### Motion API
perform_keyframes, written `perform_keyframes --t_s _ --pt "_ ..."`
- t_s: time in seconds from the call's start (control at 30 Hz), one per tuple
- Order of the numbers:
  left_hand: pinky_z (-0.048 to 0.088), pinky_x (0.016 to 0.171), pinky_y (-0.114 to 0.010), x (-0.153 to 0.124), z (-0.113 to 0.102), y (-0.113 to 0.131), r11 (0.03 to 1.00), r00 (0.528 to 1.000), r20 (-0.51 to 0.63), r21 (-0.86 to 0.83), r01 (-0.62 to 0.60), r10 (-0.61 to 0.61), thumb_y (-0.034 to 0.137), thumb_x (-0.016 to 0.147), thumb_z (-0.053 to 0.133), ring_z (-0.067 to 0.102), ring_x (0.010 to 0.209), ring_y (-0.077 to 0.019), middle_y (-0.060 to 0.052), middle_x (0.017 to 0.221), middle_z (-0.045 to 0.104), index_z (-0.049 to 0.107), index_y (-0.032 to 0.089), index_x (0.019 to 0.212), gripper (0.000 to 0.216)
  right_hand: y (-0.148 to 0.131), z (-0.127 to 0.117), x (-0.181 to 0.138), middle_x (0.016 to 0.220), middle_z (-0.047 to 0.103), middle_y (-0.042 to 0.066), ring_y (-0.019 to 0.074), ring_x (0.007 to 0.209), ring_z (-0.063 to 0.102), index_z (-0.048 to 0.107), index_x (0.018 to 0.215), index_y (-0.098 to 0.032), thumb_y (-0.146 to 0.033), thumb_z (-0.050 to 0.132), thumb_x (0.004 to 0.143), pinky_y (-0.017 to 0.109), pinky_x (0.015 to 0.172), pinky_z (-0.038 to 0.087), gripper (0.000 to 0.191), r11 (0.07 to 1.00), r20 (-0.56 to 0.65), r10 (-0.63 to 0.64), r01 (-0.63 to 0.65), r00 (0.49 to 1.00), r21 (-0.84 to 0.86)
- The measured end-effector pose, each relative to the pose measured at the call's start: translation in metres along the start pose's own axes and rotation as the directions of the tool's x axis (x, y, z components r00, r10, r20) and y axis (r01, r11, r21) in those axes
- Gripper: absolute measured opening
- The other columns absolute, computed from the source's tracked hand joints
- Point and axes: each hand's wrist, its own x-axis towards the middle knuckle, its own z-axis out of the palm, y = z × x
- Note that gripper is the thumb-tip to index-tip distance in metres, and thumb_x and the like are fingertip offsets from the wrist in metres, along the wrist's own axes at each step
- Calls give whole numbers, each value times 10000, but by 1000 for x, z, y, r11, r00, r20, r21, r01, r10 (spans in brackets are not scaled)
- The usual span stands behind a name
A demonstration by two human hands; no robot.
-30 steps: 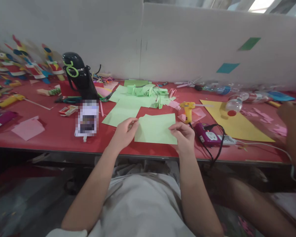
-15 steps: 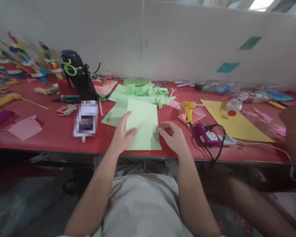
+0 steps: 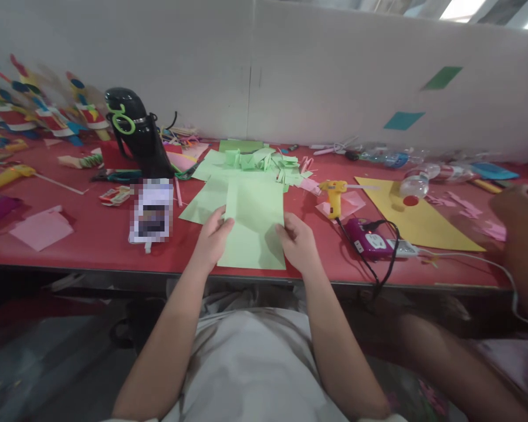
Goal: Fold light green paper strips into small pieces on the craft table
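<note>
A light green sheet of paper (image 3: 254, 234) is in front of me near the table's front edge. My left hand (image 3: 214, 235) pinches its left edge, thumb on top and fingers underneath. On the other side my right hand (image 3: 297, 239) grips the right edge the same way. Just beyond lie more green sheets (image 3: 202, 199), with a pile of cut and folded green paper strips (image 3: 264, 159) on them.
Right of the paper, a yellow glue gun (image 3: 334, 198) rests on pink paper, its cable joined to a purple box (image 3: 368, 239). A yellow sheet (image 3: 440, 225) lies beyond, near another person's hand (image 3: 521, 205). On the left are a phone (image 3: 152, 211) and a black bottle (image 3: 141, 132).
My right hand, formerly open beside the paper, has closed on its right edge. My left fingers have drawn in on the left edge.
</note>
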Motion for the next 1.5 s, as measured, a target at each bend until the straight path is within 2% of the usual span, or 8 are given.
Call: perform_keyframes --t_s 0.1,0.2,0.4,0.53,0.67,0.9,1.13,1.5 --pt "498 959 -405 -2 2 3 996 1000 -21 -84 13 -15 419 773 734 629 1131 -298 -86 1112 716 648 205 1184 471 -6 1 -3 1258 663 91 224 1167 615 669 1187 -233 -306 470 947 373 975 494 320 980 16 -173 174 985 -97" --pt "510 947 -429 -6 3 12 955 990 114 -275 111 -83 576 811 650 627 1139 -321 -111 1137 708 653 201 1199 541 -10 1 -5 1344 604 92 222 1244 566 649 1245 -245 -263 429 960 375 1029 458 360 959 82 -251 259 965 -113" --pt "575 762 -384 -6 5 30 913 922 386 -372 164 -8 652 870 508 675 1003 -254 -39 1354 593 569 366 1312 531 -11 10 -9 873 686 65 215 815 631 698 903 -195 -350 566 892 324 714 513 204 993 18 -118 118 993 16" --pt "533 894 -337 -2 16 26 971 955 268 -230 -62 125 469 837 680 620 1136 -254 -85 1302 631 640 255 1223 443 -20 15 -10 809 697 39 226 794 635 700 881 -198 -400 667 813 328 699 513 216 983 50 -42 32 998 180" --pt "480 1028 -404 3 26 22 950 971 168 -291 -114 168 326 754 790 575 1230 -287 -106 1249 663 650 200 1175 461 -22 14 -7 919 750 58 269 896 672 727 956 -202 -424 715 765 372 781 535 293 971 81 22 -40 996 236" --pt "547 924 -449 5 30 23 954 995 -35 -285 -95 89 284 607 881 662 1086 -303 -123 1150 703 611 174 1155 621 -20 2 -5 1109 703 76 213 1027 647 694 1028 -230 -457 516 927 365 893 519 306 936 -233 38 47 972 348" --pt "558 868 -399 1 42 20 937 995 -37 -333 -104 97 258 604 879 682 1014 -276 -106 1112 710 605 176 1152 618 -37 11 -5 923 656 45 160 785 602 650 1039 -215 -429 762 755 301 707 515 372 988 -129 5 15 992 153" --pt "507 954 -421 4 32 21 891 999 -33 -454 -27 13 237 705 776 632 1138 -294 -97 1145 702 593 199 1163 495 -23 11 -4 795 602 10 132 727 570 640 893 -202 -362 723 785 264 651 483 210 933 -158 129 -65 979 355"
